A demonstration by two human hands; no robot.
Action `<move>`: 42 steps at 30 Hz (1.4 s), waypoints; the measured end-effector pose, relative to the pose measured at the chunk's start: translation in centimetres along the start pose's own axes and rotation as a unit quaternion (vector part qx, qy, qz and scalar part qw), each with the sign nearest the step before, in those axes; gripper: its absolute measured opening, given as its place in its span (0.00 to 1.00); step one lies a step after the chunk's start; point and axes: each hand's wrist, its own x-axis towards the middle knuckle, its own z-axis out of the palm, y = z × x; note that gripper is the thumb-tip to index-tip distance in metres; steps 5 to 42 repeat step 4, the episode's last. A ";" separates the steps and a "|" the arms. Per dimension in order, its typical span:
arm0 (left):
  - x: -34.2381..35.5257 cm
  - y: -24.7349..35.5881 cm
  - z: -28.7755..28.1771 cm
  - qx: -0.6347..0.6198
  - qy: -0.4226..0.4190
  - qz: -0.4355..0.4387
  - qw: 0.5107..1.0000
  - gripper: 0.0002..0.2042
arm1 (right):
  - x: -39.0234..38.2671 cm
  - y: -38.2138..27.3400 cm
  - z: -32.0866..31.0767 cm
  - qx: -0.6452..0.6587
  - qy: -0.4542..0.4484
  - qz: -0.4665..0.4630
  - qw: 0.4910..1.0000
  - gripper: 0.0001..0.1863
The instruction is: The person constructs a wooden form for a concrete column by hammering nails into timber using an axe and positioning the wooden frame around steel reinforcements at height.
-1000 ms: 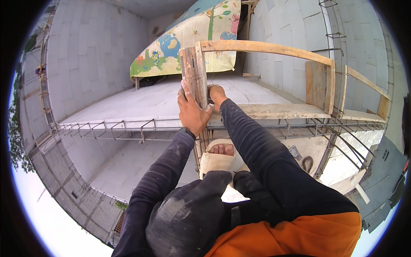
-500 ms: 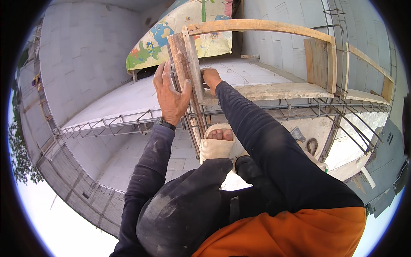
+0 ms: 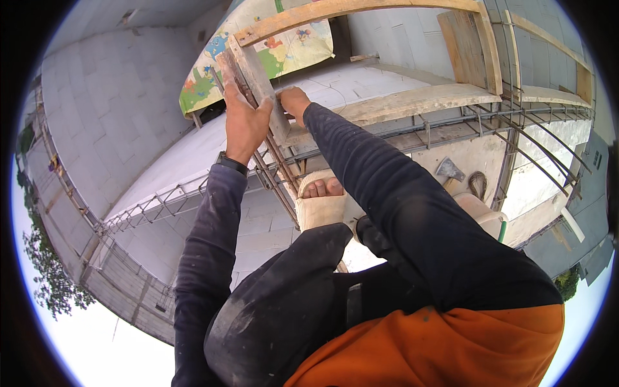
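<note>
My left hand (image 3: 245,126) is raised against a reddish-brown wooden board (image 3: 229,67), fingers stretched along it and thumb apart. Beside that board stands a pale wooden upright (image 3: 255,69), the end piece of a timber frame. My right hand (image 3: 294,103) is closed at the right side of this upright; its fingertips are hidden, and what they grip cannot be made out. The frame's top rail (image 3: 361,6) runs off to the right, and its lower plank (image 3: 400,105) lies along the steel reinforcing bars (image 3: 412,132). Thin wire shows near my right hand.
My sandalled foot (image 3: 322,206) rests below the frame, beside upright bars. A hatchet-like tool (image 3: 449,170), a wire coil (image 3: 477,184) and a pale bucket (image 3: 480,211) are lower right. A cartoon-patterned sheet (image 3: 284,55) covers something beyond. A rebar cage (image 3: 148,209) extends left over a drop.
The view has shifted, so the frame sits higher and farther left. My left hand has come against the board, its fingers now overlapping it. My right hand stays closed beside the upright.
</note>
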 end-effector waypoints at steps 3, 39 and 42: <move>-0.6 -1.5 2.0 -0.046 0.005 -0.044 0.998 0.51 | -0.8 -0.7 -1.1 0.018 -0.052 0.024 0.998 0.15; -0.6 -1.5 2.9 -0.057 0.003 -0.053 0.997 0.51 | -0.8 -0.6 -1.8 0.019 -0.046 0.026 0.998 0.15; -0.6 -1.5 2.9 -0.057 0.003 -0.053 0.997 0.51 | -0.8 -0.6 -1.8 0.019 -0.046 0.026 0.998 0.15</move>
